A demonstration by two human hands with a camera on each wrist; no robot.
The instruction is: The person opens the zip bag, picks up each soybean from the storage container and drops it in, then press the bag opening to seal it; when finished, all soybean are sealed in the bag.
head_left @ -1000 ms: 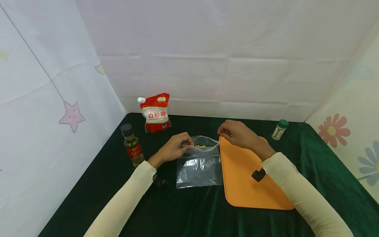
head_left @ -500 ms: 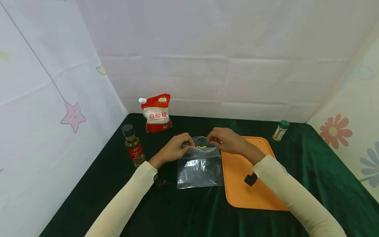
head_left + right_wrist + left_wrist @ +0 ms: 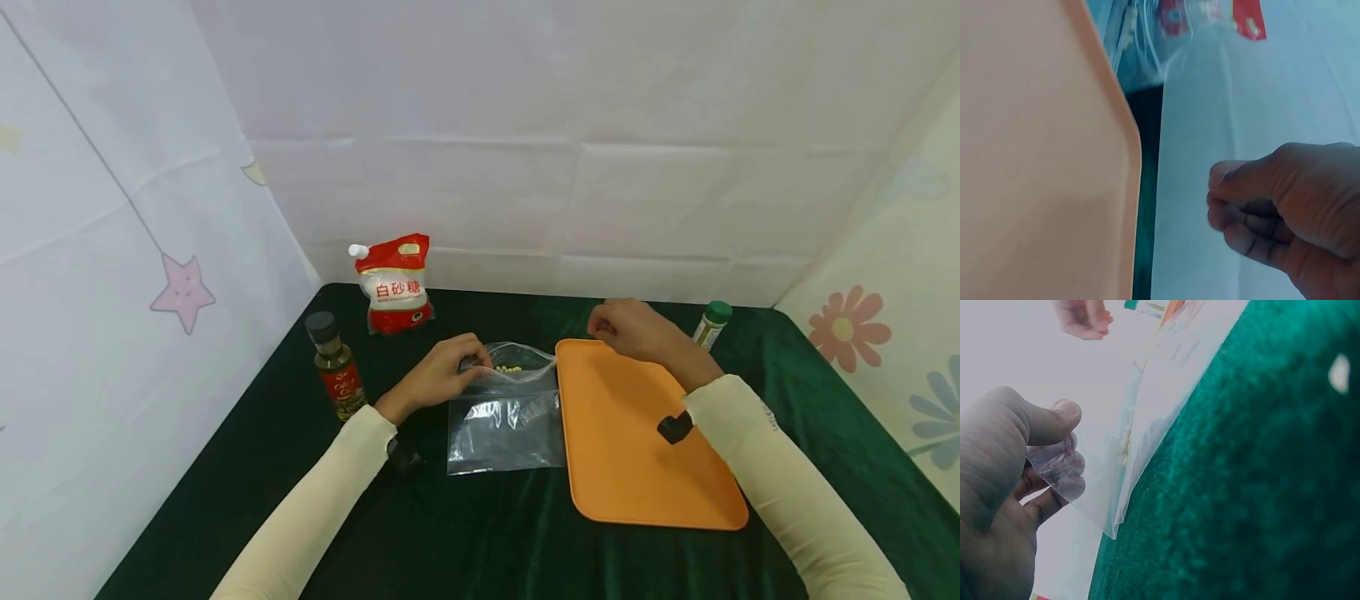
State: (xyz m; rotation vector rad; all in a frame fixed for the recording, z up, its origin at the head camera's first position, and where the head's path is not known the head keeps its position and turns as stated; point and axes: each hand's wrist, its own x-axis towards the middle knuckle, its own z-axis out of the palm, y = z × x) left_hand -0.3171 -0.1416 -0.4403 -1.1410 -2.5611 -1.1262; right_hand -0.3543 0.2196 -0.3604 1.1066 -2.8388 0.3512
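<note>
A clear zip bag (image 3: pixel 506 435) lies on the dark green cloth, its mouth gaping. Several small pale-yellow kernels (image 3: pixel 507 369) sit inside near the mouth. My left hand (image 3: pixel 437 377) pinches the left edge of that mouth; in the left wrist view thumb and fingers (image 3: pixel 1067 409) hold the thin plastic. To the right of the bag is an orange tray (image 3: pixel 652 467). Over the tray's far edge hovers my right hand (image 3: pixel 639 333), its fingers curled. In the right wrist view the right hand's (image 3: pixel 1285 215) thumb meets the fingertips, and I see nothing between them.
A red and white sugar pouch (image 3: pixel 397 287) with a white cap stands at the back left. Nearer on the left is a dark-capped bottle (image 3: pixel 341 379) of oil. A small green-capped jar (image 3: pixel 711 327) stands at the back right, partly behind my right wrist.
My right hand moved from beside the tray leftward over the bag's mouth, then back right and away to the tray's far edge. My left hand keeps its grip on the bag.
</note>
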